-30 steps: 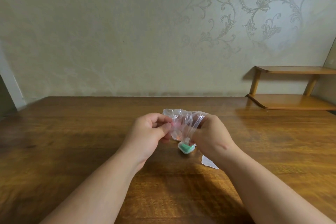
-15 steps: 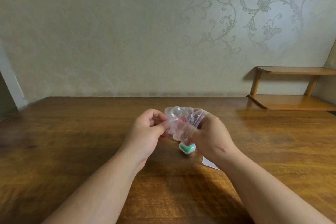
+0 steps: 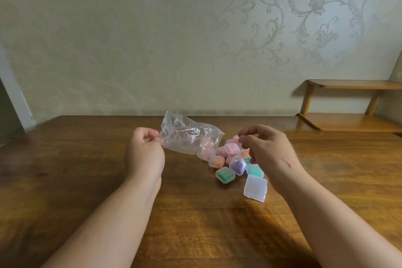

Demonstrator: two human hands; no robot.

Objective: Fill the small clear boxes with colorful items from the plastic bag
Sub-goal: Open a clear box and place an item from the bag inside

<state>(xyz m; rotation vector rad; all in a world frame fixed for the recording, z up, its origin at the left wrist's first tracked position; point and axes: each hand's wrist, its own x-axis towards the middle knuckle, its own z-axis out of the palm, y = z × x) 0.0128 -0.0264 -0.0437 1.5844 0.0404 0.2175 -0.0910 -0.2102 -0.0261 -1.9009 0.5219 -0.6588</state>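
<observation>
My left hand [image 3: 144, 152] pinches one end of a crumpled clear plastic bag [image 3: 187, 137], held above the wooden table [image 3: 87, 180]. A pink item still shows inside the bag's lower right end. Below it lies a heap of several small clear boxes with colored contents: a green one [image 3: 225, 174], a purple one [image 3: 237, 165], an orange one [image 3: 216, 161], a pink one [image 3: 231, 148] and a teal one [image 3: 255, 169]. An empty clear box [image 3: 255, 187] lies nearest me. My right hand [image 3: 268, 154] hovers over the heap with curled fingers, holding nothing I can see.
A two-tier wooden shelf [image 3: 348, 124] stands on the table's far right corner against the patterned wall. The table runs wide to the left and toward me.
My hands have drawn apart. The right hand let go of the bag, and several small boxes now lie in a heap on the table where only a green one showed before.
</observation>
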